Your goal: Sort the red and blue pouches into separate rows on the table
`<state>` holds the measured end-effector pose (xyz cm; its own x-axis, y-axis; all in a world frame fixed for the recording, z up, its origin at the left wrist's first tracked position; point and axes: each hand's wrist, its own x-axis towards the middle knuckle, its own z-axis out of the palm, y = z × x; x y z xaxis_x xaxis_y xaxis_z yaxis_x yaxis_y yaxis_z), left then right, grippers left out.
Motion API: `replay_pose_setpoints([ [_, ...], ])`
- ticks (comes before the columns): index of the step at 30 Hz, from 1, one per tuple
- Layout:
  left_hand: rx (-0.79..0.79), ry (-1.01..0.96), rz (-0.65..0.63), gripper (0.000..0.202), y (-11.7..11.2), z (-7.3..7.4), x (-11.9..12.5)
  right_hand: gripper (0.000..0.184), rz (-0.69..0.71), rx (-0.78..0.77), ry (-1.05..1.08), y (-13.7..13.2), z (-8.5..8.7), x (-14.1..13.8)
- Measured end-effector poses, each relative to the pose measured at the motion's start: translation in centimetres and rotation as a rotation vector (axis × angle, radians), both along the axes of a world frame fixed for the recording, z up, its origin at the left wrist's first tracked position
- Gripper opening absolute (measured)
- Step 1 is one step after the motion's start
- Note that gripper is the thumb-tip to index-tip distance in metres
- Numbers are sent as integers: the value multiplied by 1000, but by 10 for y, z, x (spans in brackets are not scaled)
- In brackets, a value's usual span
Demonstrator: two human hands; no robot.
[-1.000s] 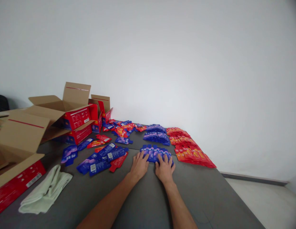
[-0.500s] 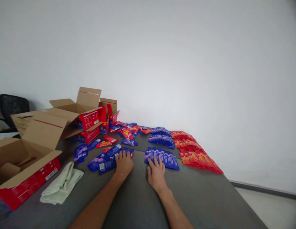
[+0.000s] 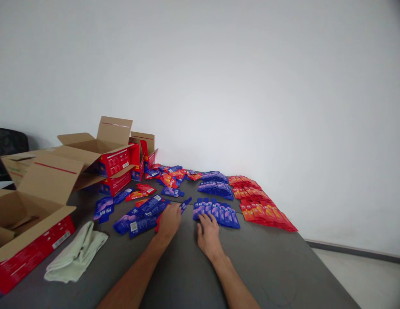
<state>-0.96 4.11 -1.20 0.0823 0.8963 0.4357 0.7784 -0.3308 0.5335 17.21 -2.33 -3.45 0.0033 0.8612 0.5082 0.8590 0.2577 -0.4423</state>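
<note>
Holds 1 blue pouch (image 3: 186, 204) in the closed fingers of the left hand (image 3: 170, 219), below and slightly left of the frame's center, tilted, narrow end poking out toward the upper right. Cannot tell where the thumb sits, being hidden. Rests the right hand (image 3: 209, 236) palm down, fingers loosely spread, fingertips at the lower left edge of an overlapping blue row (image 3: 224, 213). Has loose blue pouches (image 3: 146, 219) just left of the left hand, with a red pouch (image 3: 157, 224) partly showing by the knuckles. Shows 2 blue piles (image 3: 215, 189) above the row, 3 red piles (image 3: 266, 211) to the right, and a mixed heap (image 3: 172, 174) higher up, near the wall (image 3: 251, 86). Includes an open carton (image 3: 32, 253) at lower left, a crumpled pale green cloth (image 3: 79, 253) beside it, and more open cartons (image 3: 114, 163) above, on a dark table (image 3: 187, 274).
</note>
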Motion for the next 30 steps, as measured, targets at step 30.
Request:
replay_pose_setpoints([
  [30, -620, -920, -306, 50, -24, 0, 25, 33, 193, -313, 955, -8, 18, -2],
])
